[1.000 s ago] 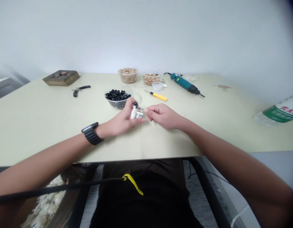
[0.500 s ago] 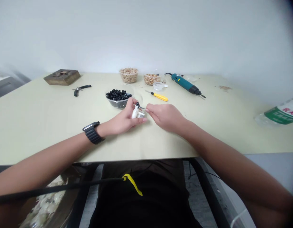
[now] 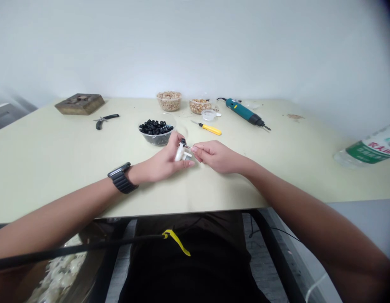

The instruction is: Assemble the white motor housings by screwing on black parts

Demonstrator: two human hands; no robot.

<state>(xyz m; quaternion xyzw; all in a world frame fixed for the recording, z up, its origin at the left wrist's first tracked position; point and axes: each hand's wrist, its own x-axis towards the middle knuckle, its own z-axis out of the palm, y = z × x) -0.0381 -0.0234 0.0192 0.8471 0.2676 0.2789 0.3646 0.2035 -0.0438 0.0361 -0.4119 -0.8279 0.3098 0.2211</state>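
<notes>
A plain pale wall (image 3: 195, 46) rises behind the cream bench (image 3: 62, 155). Between your hands sits a small white plastic part (image 3: 180, 153) with a dark top, and a thin metal pin (image 3: 188, 147) sticks out from it toward your right hand. Your left hand (image 3: 160, 162) holds the part upright, with fingers and thumb curled around it, low over the bench. Your right hand (image 3: 215, 156) is pinched closed, its fingertips (image 3: 193, 148) just beside the pin. At this size, you cannot tell whether they are gripping it. A black link watch (image 3: 121, 178) circles your left wrist.

Just beyond your left hand stands a clear plastic bowl (image 3: 157, 141) of black beads (image 3: 155, 127). Beyond the gap between your 2 hands lies a yellow-handled screwdriver (image 3: 211, 129), and past that are a small clear cup (image 3: 208, 115), a bowl of tan granules (image 3: 169, 101) and a second bowl of tan granules (image 3: 198, 106). Farther out past your right hand lies a teal rotary tool (image 3: 244, 112). Well left of your left hand are black-handled pliers (image 3: 103, 120), with a square wooden block (image 3: 79, 104) beyond them. Far beyond your right hand, a water bottle (image 3: 368, 147) with a green label lies on its side, cut off by the frame.
</notes>
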